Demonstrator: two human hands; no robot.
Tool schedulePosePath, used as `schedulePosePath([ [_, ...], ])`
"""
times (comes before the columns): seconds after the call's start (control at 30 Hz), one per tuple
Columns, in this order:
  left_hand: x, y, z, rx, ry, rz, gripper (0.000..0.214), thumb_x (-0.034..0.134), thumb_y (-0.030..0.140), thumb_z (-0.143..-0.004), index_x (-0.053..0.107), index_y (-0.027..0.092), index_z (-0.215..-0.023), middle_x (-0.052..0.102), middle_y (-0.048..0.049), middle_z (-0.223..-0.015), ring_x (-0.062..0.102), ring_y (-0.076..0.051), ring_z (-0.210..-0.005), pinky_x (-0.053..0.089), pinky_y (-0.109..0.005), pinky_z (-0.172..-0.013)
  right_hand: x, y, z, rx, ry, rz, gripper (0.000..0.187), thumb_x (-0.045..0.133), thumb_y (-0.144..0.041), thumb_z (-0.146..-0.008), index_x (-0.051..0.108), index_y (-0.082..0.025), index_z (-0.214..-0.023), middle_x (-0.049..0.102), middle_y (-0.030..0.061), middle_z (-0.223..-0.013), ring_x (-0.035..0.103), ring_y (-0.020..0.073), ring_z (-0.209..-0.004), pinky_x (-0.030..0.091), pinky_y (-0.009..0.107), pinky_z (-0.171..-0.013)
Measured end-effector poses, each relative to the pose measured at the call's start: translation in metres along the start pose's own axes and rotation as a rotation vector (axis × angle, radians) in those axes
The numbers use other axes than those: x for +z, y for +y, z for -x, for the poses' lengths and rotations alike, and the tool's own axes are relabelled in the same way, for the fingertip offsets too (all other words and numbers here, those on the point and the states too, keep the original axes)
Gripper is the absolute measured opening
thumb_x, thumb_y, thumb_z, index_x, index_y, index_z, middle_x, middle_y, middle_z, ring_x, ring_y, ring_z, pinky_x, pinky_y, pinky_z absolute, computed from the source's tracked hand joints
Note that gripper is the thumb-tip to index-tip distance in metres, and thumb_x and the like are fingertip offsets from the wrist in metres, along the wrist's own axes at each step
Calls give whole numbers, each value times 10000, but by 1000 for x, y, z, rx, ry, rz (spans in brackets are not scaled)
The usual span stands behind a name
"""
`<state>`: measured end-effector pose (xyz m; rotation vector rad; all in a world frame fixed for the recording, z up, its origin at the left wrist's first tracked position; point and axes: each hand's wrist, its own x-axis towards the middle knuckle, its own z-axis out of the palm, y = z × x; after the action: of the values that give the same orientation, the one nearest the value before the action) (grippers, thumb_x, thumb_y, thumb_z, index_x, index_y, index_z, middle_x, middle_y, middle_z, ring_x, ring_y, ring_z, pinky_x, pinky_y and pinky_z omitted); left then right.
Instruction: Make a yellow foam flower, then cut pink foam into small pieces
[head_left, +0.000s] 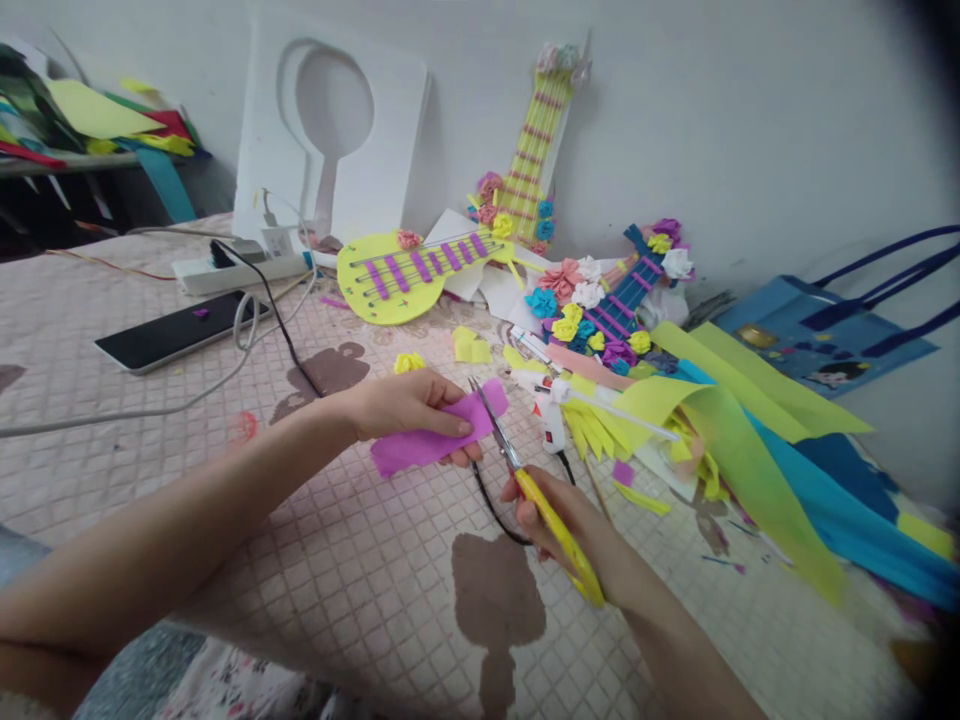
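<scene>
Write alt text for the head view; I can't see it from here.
The left hand holds a purple paper strip, with yellow-handled scissors in the right hand at one end of it. Beyond are a white glue gun and a yellow lute-shaped craft barred in purple.

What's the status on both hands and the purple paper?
Left hand pinching purple paper. Right hand gripping yellow-handled scissors, blades at one end of the paper. Glue gun lying close by, clear of the paper.
</scene>
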<state>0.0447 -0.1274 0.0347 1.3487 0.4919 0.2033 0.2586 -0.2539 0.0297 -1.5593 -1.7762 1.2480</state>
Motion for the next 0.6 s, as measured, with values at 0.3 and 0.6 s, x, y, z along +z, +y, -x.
schedulePosePath([
  [0.3,-2,-2,-1,4,2,15,174,671,290,-803,697,145,-895,718,-64,-828,674,-122,-708,537,-257,-768,-1,10,-1,47,-11,-38,411,515,-613,-807,501,-202,-804,452,-36,-612,404,83,-489,360,198,-433],
  [0.6,5,-8,-4,5,1,-20,140,658,282,-801,664,155,-862,717,-52,-825,671,-120,-702,531,-225,-706,8,16,-10,78,124,-207,386,621,-562,-728,483,-205,-777,465,-44,-612,389,71,-451,337,198,-385],
])
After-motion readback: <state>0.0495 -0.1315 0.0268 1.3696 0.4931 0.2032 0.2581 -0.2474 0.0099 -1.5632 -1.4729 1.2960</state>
